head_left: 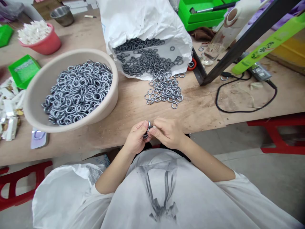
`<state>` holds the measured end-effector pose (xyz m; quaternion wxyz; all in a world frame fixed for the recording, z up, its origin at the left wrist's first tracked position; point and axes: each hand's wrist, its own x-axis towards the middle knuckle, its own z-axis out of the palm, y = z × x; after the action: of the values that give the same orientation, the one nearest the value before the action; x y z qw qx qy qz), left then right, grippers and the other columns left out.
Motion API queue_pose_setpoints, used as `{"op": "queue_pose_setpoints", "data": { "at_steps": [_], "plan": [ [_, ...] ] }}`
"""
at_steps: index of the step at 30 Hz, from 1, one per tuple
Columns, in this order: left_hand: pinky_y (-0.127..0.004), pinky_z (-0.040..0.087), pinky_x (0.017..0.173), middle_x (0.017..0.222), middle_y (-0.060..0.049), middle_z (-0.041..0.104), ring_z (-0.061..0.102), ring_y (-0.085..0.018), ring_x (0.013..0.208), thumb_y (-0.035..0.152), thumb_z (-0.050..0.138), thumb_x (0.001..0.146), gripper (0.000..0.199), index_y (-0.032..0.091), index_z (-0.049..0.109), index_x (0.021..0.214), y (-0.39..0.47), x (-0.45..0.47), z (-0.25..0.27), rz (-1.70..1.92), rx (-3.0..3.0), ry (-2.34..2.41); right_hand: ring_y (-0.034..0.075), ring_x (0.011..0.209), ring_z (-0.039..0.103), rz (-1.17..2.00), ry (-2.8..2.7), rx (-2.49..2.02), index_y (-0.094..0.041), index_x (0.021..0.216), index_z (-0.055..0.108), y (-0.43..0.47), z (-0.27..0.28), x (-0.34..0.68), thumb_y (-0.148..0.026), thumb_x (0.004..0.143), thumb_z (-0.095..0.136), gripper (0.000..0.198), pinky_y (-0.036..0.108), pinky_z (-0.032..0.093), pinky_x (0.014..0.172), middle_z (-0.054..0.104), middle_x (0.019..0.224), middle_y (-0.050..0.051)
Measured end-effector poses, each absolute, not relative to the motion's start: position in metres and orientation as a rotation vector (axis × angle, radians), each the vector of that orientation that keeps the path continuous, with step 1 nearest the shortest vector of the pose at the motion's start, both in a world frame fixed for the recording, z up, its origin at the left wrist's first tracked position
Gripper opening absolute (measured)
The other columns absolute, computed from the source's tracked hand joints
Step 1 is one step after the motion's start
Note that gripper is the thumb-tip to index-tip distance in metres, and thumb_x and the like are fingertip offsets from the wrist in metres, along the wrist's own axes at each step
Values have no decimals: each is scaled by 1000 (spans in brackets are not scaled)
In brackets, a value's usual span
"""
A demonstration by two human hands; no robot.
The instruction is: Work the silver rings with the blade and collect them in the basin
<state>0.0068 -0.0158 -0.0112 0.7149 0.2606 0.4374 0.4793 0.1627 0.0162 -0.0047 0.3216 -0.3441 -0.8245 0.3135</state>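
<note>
Close to my body, at the table's front edge, my two hands meet. My left hand (136,136) is closed on several grey metal rings (145,135), partly hidden by the fingers. Pressed against them, my right hand (169,132) has its thumb and fingers closed around something small and dark at the rings; what it is cannot be made out. Beyond the hands, a loose pile of metal rings (164,89) spills from a white sack (143,19) lying on its side. To the left, a large beige basin (114,95) holds many more rings.
A dark metal frame (224,57) with a yellow-green strip (269,43) rises at the right, beside a looped black cable (238,112). A phone (39,138) lies by the basin. Farther back stand a red bowl (47,44) and green trays (25,71). Red stools (281,133) flank the table.
</note>
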Motion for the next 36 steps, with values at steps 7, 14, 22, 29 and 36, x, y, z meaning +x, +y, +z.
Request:
{"op": "queue_pose_setpoints", "data": {
  "at_steps": [7, 14, 22, 29, 36],
  "plan": [
    [-21, 28, 44, 54, 1, 46, 41, -7, 46, 57, 72, 78, 51, 15, 52, 58, -19, 4, -8, 1036, 721, 850, 12, 57, 39, 838, -2064, -979, -22, 63, 35, 23, -5, 168, -50, 101, 37, 46, 28, 25, 57, 40, 60, -3],
    [-18, 29, 43, 52, 5, 44, 39, -5, 43, 53, 80, 70, 48, 16, 52, 65, -16, 6, -8, 1077, 583, 924, 12, 58, 39, 746, -2207, -877, -21, 65, 42, 14, 4, 164, -48, 100, 42, 44, 28, 25, 58, 46, 62, -2],
    [-20, 28, 44, 52, 3, 46, 40, -7, 44, 56, 76, 74, 49, 16, 52, 61, -18, 0, -10, 999, 671, 880, 12, 58, 42, 907, -2123, -926, -21, 64, 43, 26, -10, 165, -52, 100, 39, 48, 27, 28, 58, 45, 60, -3],
    [-22, 28, 45, 53, 1, 46, 39, -7, 45, 55, 73, 78, 49, 15, 53, 58, -19, 4, -9, 998, 727, 837, 13, 68, 49, 1131, -1803, -997, -21, 85, 55, 28, -18, 167, -59, 95, 49, 40, 26, 38, 65, 55, 75, -2],
    [-21, 32, 44, 55, 0, 52, 43, -7, 46, 54, 75, 77, 48, 14, 56, 58, -18, 3, -13, 960, 741, 847, 14, 64, 49, 1178, -1764, -1075, -20, 78, 56, 36, -17, 167, -51, 93, 54, 34, 26, 39, 62, 52, 68, -2]
  ]
}}
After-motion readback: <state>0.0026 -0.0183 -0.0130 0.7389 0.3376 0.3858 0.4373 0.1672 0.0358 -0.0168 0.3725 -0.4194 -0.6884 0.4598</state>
